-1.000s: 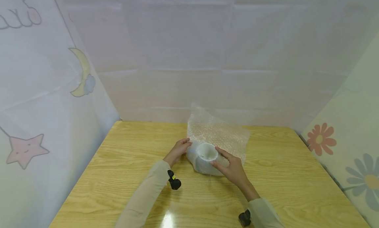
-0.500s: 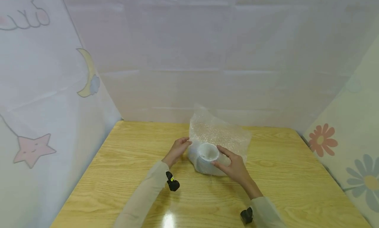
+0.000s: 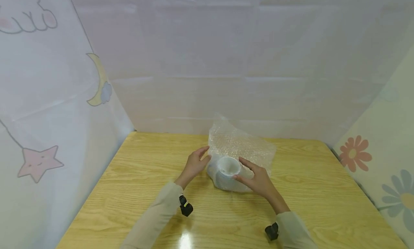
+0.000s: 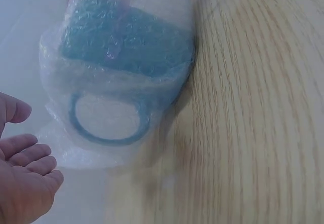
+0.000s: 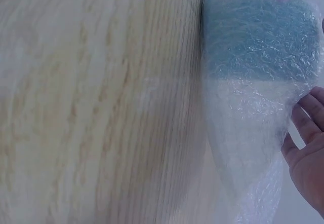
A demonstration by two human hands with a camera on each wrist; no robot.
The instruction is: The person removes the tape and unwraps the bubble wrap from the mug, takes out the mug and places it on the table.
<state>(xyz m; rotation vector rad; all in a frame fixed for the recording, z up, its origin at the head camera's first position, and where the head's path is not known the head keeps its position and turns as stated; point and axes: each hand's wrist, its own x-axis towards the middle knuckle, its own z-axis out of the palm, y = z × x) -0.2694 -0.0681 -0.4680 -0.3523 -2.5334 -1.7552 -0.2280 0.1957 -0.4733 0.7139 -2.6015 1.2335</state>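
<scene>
A mug (image 4: pixel 126 36) stands upright on the table, its body wrapped in bubble wrap (image 3: pixel 239 144) and its white mouth facing up. Through the clear plastic, the left wrist view shows a blue-green band and the looped handle (image 4: pixel 119 142). My right hand (image 3: pixel 258 177) holds the mug from the right, thumb at the near side of the rim and fingers at the far side. On the left, my left hand (image 3: pixel 195 164) is beside the wrap, thumb and fingers parted with nothing between them. In the left wrist view this hand (image 4: pixel 25 183) appears apart from the handle.
A loose flap of the wrap spreads behind the mug toward the back edge of the wooden table (image 3: pixel 145 159). Pale sheets printed with a star (image 3: pixel 39 162), a moon and flowers enclose the back and sides. A small black camera (image 3: pixel 185 206) sits on each wrist.
My left thumb and fingers, earlier close together at the wrap's left edge, have parted, and the hand has drawn slightly away. My right hand keeps its hold. The head view has shifted slightly.
</scene>
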